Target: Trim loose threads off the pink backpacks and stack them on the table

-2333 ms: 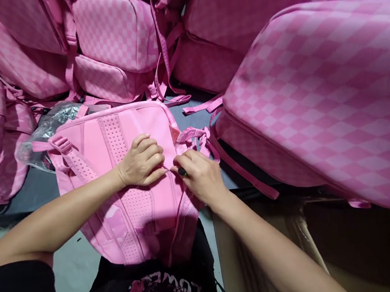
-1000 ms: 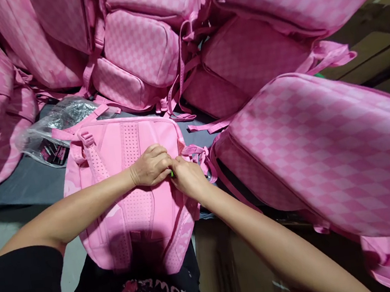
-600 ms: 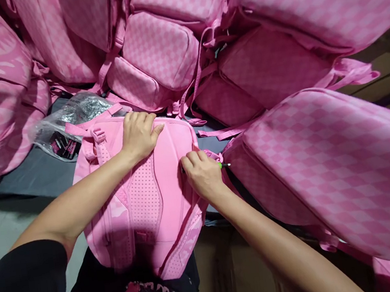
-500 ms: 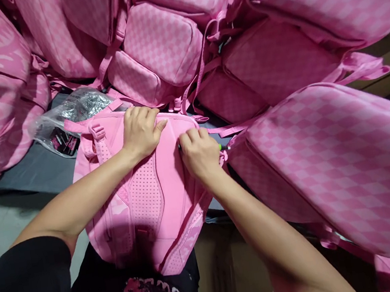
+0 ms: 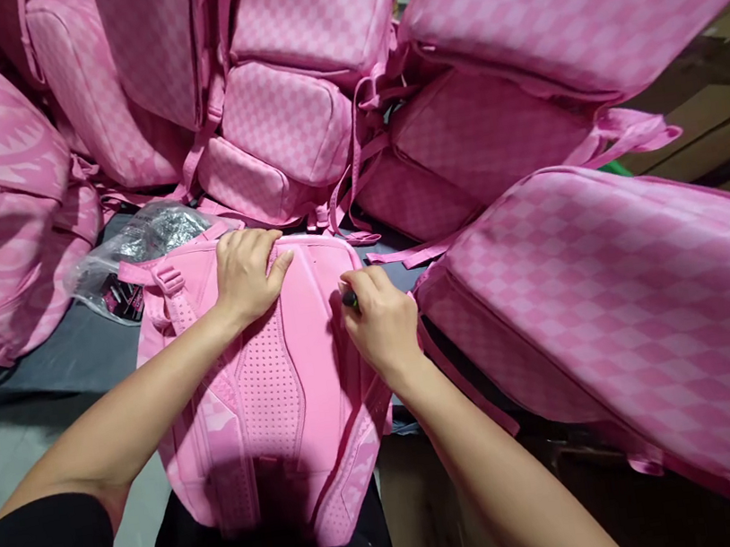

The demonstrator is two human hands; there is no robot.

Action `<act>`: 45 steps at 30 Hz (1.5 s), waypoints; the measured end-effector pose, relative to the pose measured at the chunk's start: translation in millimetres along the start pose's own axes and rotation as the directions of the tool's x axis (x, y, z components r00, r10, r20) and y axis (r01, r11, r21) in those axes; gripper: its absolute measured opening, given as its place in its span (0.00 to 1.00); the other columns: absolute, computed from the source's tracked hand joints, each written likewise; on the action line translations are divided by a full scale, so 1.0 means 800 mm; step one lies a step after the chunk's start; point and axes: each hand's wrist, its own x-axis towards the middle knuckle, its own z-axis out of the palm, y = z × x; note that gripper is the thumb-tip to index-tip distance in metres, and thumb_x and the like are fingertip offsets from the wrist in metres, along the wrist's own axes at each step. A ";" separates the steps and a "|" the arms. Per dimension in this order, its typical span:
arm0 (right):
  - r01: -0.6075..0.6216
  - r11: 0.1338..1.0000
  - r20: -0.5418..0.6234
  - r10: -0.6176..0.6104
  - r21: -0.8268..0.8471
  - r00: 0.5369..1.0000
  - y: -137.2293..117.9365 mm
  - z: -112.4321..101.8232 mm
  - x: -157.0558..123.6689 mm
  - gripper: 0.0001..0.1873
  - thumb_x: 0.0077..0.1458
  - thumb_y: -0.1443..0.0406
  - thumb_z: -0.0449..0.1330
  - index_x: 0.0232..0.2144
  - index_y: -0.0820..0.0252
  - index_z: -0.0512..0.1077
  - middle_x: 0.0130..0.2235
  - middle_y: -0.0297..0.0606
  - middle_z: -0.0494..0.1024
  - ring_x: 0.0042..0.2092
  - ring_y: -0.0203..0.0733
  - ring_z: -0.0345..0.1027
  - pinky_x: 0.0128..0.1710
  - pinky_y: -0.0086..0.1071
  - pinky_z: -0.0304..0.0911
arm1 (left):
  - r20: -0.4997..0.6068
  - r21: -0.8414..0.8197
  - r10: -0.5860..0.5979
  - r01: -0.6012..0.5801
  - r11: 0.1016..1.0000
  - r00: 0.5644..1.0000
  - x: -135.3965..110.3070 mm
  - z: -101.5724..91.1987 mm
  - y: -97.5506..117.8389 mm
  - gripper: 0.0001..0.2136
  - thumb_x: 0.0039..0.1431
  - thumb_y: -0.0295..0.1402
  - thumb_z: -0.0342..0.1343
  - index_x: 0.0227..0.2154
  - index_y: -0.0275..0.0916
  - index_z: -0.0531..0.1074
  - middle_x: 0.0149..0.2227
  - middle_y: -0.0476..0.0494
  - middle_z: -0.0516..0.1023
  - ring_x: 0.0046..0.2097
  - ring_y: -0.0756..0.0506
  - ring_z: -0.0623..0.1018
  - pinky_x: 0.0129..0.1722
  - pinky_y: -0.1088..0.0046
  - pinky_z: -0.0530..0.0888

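**Pink backpack flat in front of you, both hands on it**

The plain pink backpack [image 5: 273, 395] lies on the counter [image 5: 70, 351] right at your body, with its perforated back padding facing up. Its bottom end hangs over the counter edge toward your black shirt, and shadow makes that part hard to read.

Your left hand [image 5: 246, 272] rests flat on the top end of the backpack. Its fingers [image 5: 265, 238] are loosely apart, gripping nothing, and the tips reach the top rim.

Your right hand [image 5: 382, 325] sits at the backpack's right edge with its fingers curled together around a small dark tool [image 5: 349, 298]. Only a stub of the tool pokes out by the thumb. The rest is buried in your fist, so you can't tell what kind of tool it is. The bit of backpack edge under that hand is covered too.

A crinkled clear plastic bag [image 5: 131, 252] peeks out just behind the backpack's top left corner, partly tucked under its strap. Something dark with pink print is inside, but it's not readable.

Checkered pink backpacks are piled all around the far side. 1 big checkered backpack [image 5: 614, 302] leans in on your right, cut off by the frame and hiding the counter beneath it. Loose pink straps [image 5: 403, 254] trail out between it and your right hand.
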 end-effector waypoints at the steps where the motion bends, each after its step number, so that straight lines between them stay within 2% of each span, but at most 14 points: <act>1: -0.025 0.996 -0.014 0.026 0.088 1.000 0.000 -0.004 -0.004 0.16 0.54 0.74 0.56 0.44 0.62 0.75 0.43 0.45 0.80 0.40 0.45 0.74 0.35 0.33 0.61 | 0.006 -0.001 0.005 -0.005 1.000 1.000 0.000 -0.001 0.001 0.19 0.69 0.45 0.48 0.48 0.37 0.75 0.45 0.38 0.81 0.50 0.36 0.75 0.55 0.56 0.64; 3: -0.120 0.940 0.027 0.117 0.318 0.993 -0.002 -0.010 -0.002 0.16 0.55 0.72 0.57 0.45 0.61 0.75 0.40 0.43 0.82 0.37 0.44 0.75 0.35 0.33 0.64 | -0.005 0.001 0.013 -0.013 1.000 1.000 0.001 -0.005 0.005 0.19 0.69 0.45 0.49 0.47 0.37 0.75 0.45 0.38 0.81 0.50 0.36 0.76 0.54 0.56 0.64; 4: -0.194 0.873 0.104 0.165 0.447 0.981 -0.004 -0.013 0.004 0.13 0.56 0.70 0.57 0.43 0.60 0.75 0.36 0.41 0.82 0.33 0.43 0.75 0.33 0.32 0.64 | -0.017 0.003 0.014 -0.014 1.000 1.000 0.000 -0.007 0.010 0.18 0.69 0.46 0.49 0.47 0.37 0.75 0.46 0.38 0.81 0.50 0.37 0.76 0.54 0.56 0.64; 6: -0.390 0.655 0.343 0.207 0.647 0.916 -0.006 -0.017 0.020 0.05 0.56 0.67 0.57 0.34 0.59 0.73 0.25 0.34 0.79 0.22 0.38 0.69 0.25 0.29 0.61 | -0.046 0.006 0.019 -0.019 1.000 0.999 -0.002 -0.013 0.021 0.18 0.68 0.46 0.49 0.47 0.38 0.74 0.46 0.39 0.81 0.49 0.37 0.75 0.54 0.56 0.64; 8: -0.551 0.426 0.539 0.161 0.717 0.827 -0.008 -0.021 0.037 0.07 0.55 0.66 0.57 0.25 0.58 0.68 0.19 0.30 0.74 0.15 0.33 0.60 0.17 0.27 0.54 | -0.067 0.010 0.033 -0.032 0.999 0.997 -0.004 -0.019 0.033 0.17 0.68 0.45 0.49 0.47 0.39 0.74 0.45 0.39 0.80 0.48 0.38 0.75 0.54 0.56 0.64; 9: -0.587 0.336 0.579 0.137 0.736 0.804 -0.009 -0.023 0.044 0.09 0.54 0.66 0.58 0.22 0.58 0.66 0.18 0.30 0.73 0.14 0.31 0.58 0.15 0.26 0.52 | -0.074 0.013 0.041 -0.041 0.999 0.996 -0.005 -0.022 0.038 0.16 0.68 0.45 0.49 0.47 0.39 0.74 0.45 0.39 0.80 0.48 0.38 0.75 0.54 0.57 0.64; 14: -0.534 0.083 0.505 0.231 0.841 0.831 -0.021 -0.027 0.050 0.11 0.46 0.61 0.63 0.20 0.58 0.66 0.16 0.27 0.69 0.14 0.27 0.53 0.13 0.24 0.47 | -0.115 0.012 0.071 -0.070 0.997 0.991 -0.008 -0.033 0.050 0.15 0.68 0.43 0.50 0.46 0.39 0.74 0.44 0.39 0.80 0.48 0.39 0.75 0.54 0.57 0.64; 22: -0.467 -0.148 0.487 0.369 0.872 0.792 -0.036 -0.017 0.033 0.14 0.37 0.59 0.69 0.24 0.59 0.69 0.18 0.26 0.71 0.15 0.26 0.52 0.13 0.22 0.46 | -0.080 -0.036 0.074 -0.077 0.996 0.994 -0.010 -0.039 0.047 0.16 0.68 0.44 0.50 0.47 0.39 0.74 0.44 0.39 0.80 0.47 0.39 0.75 0.53 0.57 0.65; 26: -0.455 -0.256 0.522 0.416 0.853 0.744 -0.040 -0.016 0.034 0.14 0.35 0.61 0.69 0.23 0.59 0.69 0.17 0.25 0.70 0.15 0.25 0.52 0.13 0.21 0.46 | -0.086 -0.031 0.081 -0.084 0.996 0.993 -0.011 -0.040 0.046 0.16 0.68 0.44 0.50 0.46 0.38 0.74 0.44 0.39 0.81 0.47 0.39 0.75 0.53 0.57 0.65; 29: -0.445 -0.231 0.502 0.408 0.865 0.763 -0.040 -0.019 0.033 0.12 0.37 0.60 0.67 0.21 0.59 0.68 0.16 0.25 0.69 0.15 0.25 0.52 0.13 0.21 0.47 | -0.100 -0.030 0.092 -0.096 0.995 0.991 -0.010 -0.041 0.047 0.15 0.68 0.44 0.51 0.46 0.38 0.74 0.44 0.39 0.81 0.47 0.39 0.76 0.53 0.57 0.65; 33: -0.412 -0.022 0.386 0.404 0.911 0.829 -0.033 -0.027 0.031 0.13 0.46 0.59 0.63 0.18 0.59 0.67 0.14 0.26 0.66 0.13 0.26 0.52 0.12 0.22 0.47 | -0.122 -0.021 0.103 -0.106 0.994 0.987 -0.011 -0.042 0.048 0.15 0.68 0.43 0.51 0.46 0.38 0.74 0.43 0.39 0.81 0.46 0.38 0.76 0.53 0.57 0.65; 37: -0.466 0.109 0.390 0.401 0.878 0.829 -0.027 -0.038 0.035 0.07 0.48 0.63 0.62 0.23 0.59 0.69 0.17 0.30 0.73 0.13 0.30 0.57 0.11 0.23 0.49 | -0.111 -0.015 0.098 -0.100 0.995 0.989 -0.013 -0.044 0.050 0.15 0.68 0.43 0.52 0.46 0.39 0.74 0.43 0.40 0.81 0.47 0.38 0.76 0.52 0.57 0.65; 41: -0.579 0.078 0.550 0.232 0.811 0.802 -0.026 -0.040 0.043 0.07 0.46 0.65 0.63 0.22 0.59 0.68 0.17 0.31 0.75 0.12 0.29 0.56 0.11 0.22 0.48 | -0.126 -0.033 0.097 -0.102 0.994 0.987 -0.013 -0.045 0.051 0.14 0.66 0.42 0.54 0.46 0.39 0.74 0.43 0.40 0.81 0.47 0.38 0.76 0.52 0.57 0.65; 45: -0.546 -0.066 0.543 0.253 0.835 0.801 -0.030 -0.029 0.040 0.11 0.45 0.61 0.64 0.19 0.59 0.67 0.13 0.27 0.68 0.12 0.27 0.51 0.11 0.21 0.46 | -0.113 -0.045 0.103 -0.109 0.993 0.988 -0.012 -0.048 0.050 0.13 0.66 0.43 0.55 0.46 0.40 0.73 0.44 0.41 0.81 0.48 0.38 0.77 0.52 0.56 0.66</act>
